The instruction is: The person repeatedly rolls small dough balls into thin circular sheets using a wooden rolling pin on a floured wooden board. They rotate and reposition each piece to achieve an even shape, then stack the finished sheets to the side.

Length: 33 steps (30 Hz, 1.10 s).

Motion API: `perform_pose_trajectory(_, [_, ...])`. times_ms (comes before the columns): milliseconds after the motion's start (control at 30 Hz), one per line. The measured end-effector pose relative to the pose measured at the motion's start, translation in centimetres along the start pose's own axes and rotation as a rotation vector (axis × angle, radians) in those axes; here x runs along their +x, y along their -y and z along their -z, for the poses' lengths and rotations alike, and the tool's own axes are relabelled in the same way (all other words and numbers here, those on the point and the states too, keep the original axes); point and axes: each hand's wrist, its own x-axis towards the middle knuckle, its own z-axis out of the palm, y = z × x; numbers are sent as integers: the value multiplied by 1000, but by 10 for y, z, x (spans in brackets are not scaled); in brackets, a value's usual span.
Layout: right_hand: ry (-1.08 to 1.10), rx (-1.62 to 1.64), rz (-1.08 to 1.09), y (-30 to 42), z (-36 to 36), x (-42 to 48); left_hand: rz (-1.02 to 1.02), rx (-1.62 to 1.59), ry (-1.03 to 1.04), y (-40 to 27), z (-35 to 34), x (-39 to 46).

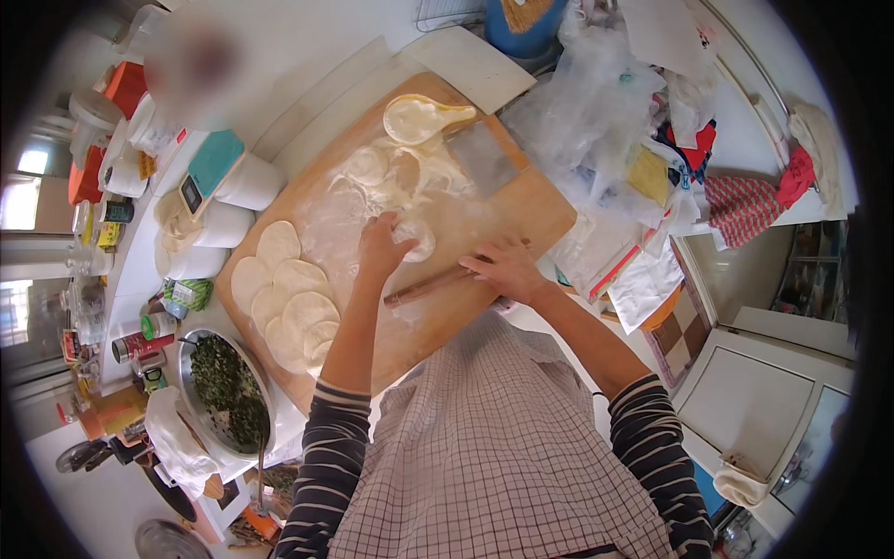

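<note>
My left hand (pixel 381 244) touches the left edge of a small floured dough disc (pixel 415 239) on a wooden board (pixel 538 209). My right hand (pixel 508 269) rests over the right end of a wooden rolling pin (pixel 426 286), which lies below the disc; whether the fingers grip it is unclear. Rolled dough rounds (pixel 290 293) overlap at the board's left. Another piece of dough (pixel 366 165) lies in loose flour near the far side. Beyond it sits a yellow-rimmed scoop of flour (pixel 413 120), with a metal dough scraper (pixel 482 159) to its right.
A metal basin (pixel 262 381) of chopped greens stands left of the board. Jars, white tubs (pixel 248 183) and a teal kitchen scale (pixel 216 162) line the left side. Plastic bags (pixel 594 112) and cloths are heaped at the right. A blue bucket (pixel 524 31) stands at the back.
</note>
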Motion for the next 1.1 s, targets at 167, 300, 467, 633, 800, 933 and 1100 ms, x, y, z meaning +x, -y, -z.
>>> perform_pose_trajectory(167, [-134,-39,-118,21,-4,-2,194,-53,181,-24,-6,-3])
perform_pose_trajectory(300, [-147,-188,-363,38,-23,8,229,-239,36,-10,-21,-31])
perform_pose_trajectory(467, [-42,-240,-433,11,-25,27,313,-368,-67,-18,-12,-34])
perform_pose_trajectory(633, [-163,-364,-459,-14,-18,40,324,-399,-144,-12,-15,-34])
perform_pose_trajectory(800, [-126,-277,-423,-24,-6,67,361,-394,-137,-14,-14,-34])
perform_pose_trajectory(933, [-133,-312,-424,-35,-8,80,395,-351,-130,-16,-13,-35])
perform_pose_trajectory(1100, [-157,-338,-326,-24,-11,44,329,-372,-189,-14,-21,-32])
